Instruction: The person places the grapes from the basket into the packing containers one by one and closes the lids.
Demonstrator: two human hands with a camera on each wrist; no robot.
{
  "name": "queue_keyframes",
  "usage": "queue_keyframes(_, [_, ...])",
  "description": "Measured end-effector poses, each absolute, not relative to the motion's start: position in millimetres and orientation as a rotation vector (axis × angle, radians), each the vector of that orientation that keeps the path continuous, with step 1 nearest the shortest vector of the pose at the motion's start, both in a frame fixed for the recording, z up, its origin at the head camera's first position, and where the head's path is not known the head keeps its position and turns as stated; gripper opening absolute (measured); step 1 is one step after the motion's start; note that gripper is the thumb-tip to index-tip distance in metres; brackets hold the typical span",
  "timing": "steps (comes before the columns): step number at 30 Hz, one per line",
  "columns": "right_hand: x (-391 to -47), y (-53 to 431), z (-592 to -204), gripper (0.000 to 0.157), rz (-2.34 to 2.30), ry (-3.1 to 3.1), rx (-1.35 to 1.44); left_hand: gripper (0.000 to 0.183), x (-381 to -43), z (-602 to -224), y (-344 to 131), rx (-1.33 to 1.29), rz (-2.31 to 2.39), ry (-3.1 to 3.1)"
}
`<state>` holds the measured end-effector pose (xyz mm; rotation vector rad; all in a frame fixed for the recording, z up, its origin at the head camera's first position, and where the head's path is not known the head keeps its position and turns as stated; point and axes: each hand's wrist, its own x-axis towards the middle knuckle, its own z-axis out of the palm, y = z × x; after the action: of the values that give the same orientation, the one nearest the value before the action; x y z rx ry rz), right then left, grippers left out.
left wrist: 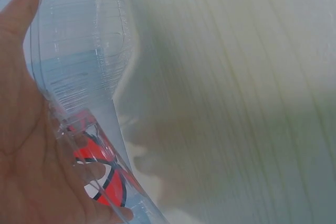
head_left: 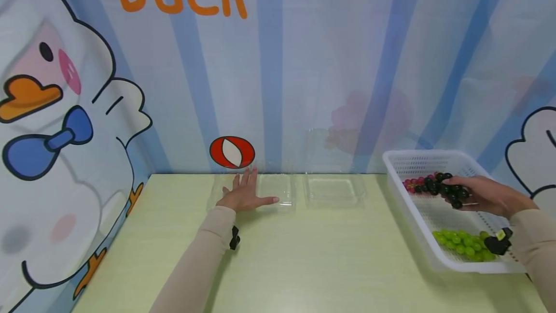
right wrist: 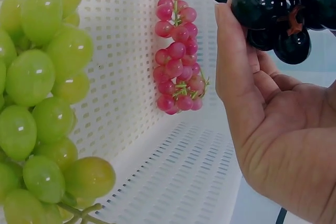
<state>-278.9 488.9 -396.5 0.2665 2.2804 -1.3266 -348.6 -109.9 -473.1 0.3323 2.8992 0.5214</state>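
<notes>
My right hand (head_left: 493, 196) grips a bunch of black grapes (head_left: 447, 188) above a white perforated basket (head_left: 417, 240). In the right wrist view the black grapes (right wrist: 278, 11) are between thumb and fingers. Inside the basket lie a bunch of pink-red grapes (right wrist: 177, 56) at the far side and a bunch of green grapes (right wrist: 42, 93) at the near side. My left hand (head_left: 245, 194), fingers spread, touches a clear plastic container (head_left: 278, 190) at the table's back edge. From the left wrist, the container's ribbed wall (left wrist: 79, 40) shows beside the palm.
To the right of the left hand's container stands a second clear plastic container (head_left: 334, 191), its lid raised against the backdrop. A printed duck curtain (head_left: 321, 62) rises directly behind the pale yellow-green table (head_left: 304, 260).
</notes>
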Motion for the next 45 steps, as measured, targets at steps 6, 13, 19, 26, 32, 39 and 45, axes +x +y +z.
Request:
queue_keyframes(6, [-280, 487, -394, 0.093, -1.407, 2.277, 0.282, 0.126, -348, -474, -110, 0.336, 0.518, 2.910])
queue_keyframes(13, [-283, 488, -396, 0.080, -1.649, 2.150, 0.289, 0.127, -349, -475, -111, 0.332, 0.516, 2.918])
queue_keyframes(19, [-282, 484, -390, 0.025, -1.882, 2.006, 0.319, 0.127, -349, -474, -111, 0.333, 0.516, 2.918])
queue_keyframes(26, [-275, 475, -377, 0.020, -2.095, 1.793, 0.338, 0.126, -349, -472, -112, 0.334, 0.516, 2.915])
queue_keyframes(32, [-273, 470, -371, 0.054, -2.249, 1.593, 0.320, 0.127, -349, -472, -110, 0.328, 0.518, 2.910])
queue_keyframes(39, [-271, 468, -369, 0.019, -2.348, 1.477, 0.275, 0.128, -349, -473, -109, 0.327, 0.507, 2.913])
queue_keyframes(45, [-272, 459, -365, 0.029, -2.366, 1.462, 0.303, 0.128, -349, -472, -108, 0.320, 0.517, 2.901])
